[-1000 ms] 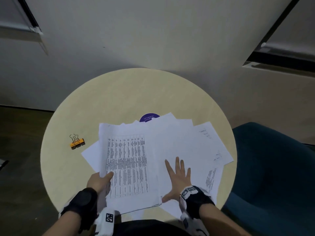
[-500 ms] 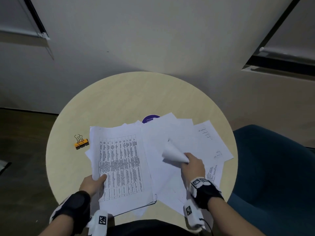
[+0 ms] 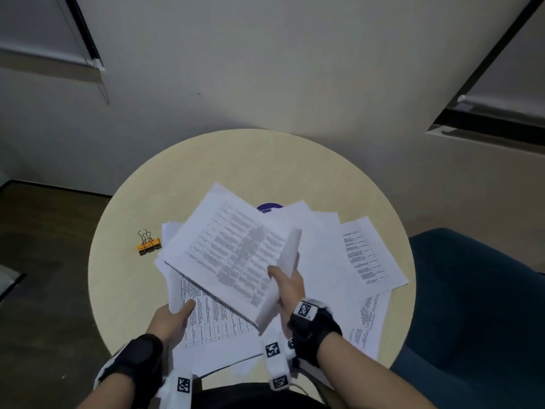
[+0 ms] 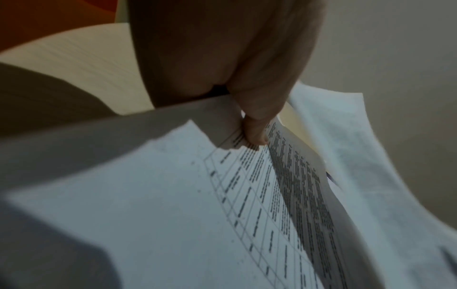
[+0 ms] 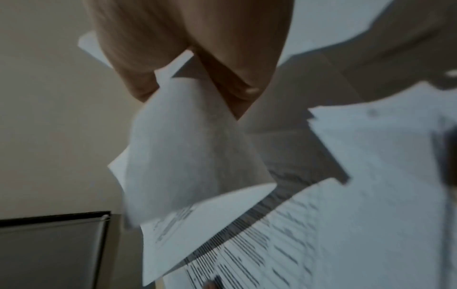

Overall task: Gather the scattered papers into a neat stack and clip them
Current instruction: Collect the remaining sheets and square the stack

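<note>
White printed papers lie spread over a round beige table (image 3: pixel 253 160). My right hand (image 3: pixel 287 283) grips a lifted sheet (image 3: pixel 233 252) with a printed table, tilted above the pile, its right edge curled upward. The left hand (image 3: pixel 177 312) pinches the left edge of the stack of papers (image 3: pixel 212 323) at the table's near side, thumb on top (image 4: pixel 256 135). More loose sheets (image 3: pixel 365 255) lie to the right. An orange binder clip (image 3: pixel 149 244) sits on the table left of the papers. In the right wrist view the fingers (image 5: pixel 222 74) curl round the bent sheet (image 5: pixel 188 148).
A purple round sticker (image 3: pixel 269 207) peeks out behind the papers. A dark teal chair (image 3: pixel 477 314) stands right of the table. Bare tabletop lies at the far side and left. Walls with window blinds rise behind.
My right hand went from lying flat on the papers to grasping a sheet, then lifted it up and leftward over the stack. The left hand kept its hold on the stack's edge.
</note>
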Tool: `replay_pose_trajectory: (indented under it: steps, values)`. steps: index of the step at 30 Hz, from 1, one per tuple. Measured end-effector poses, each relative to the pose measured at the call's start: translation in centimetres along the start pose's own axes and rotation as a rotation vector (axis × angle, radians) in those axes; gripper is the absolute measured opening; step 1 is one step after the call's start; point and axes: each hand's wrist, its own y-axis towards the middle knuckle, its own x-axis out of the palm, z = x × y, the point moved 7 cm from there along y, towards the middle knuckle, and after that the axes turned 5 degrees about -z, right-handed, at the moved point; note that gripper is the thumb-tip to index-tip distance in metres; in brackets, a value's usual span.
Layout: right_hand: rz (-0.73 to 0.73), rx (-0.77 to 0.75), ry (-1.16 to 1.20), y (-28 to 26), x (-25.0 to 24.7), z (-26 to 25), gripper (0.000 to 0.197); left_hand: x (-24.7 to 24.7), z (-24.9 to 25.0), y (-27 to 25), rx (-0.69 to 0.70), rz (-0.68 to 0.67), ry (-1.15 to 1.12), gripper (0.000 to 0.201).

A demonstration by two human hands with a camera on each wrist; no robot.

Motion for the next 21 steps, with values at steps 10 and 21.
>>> replay_pose_trajectory:
  steps: [10,21]
  values:
    - [-0.263,0.336,-0.599,-1.0,-0.3,3.0,0.033,0.1,0.7,-0.7,0.019,-0.046,-0.022,0.041]
    - [0.092,-0.119,-1.473,2.6,-9.6,-4.1,0.074,0.1,-0.6,0.4,-0.028,-0.028,-0.097,0.096]
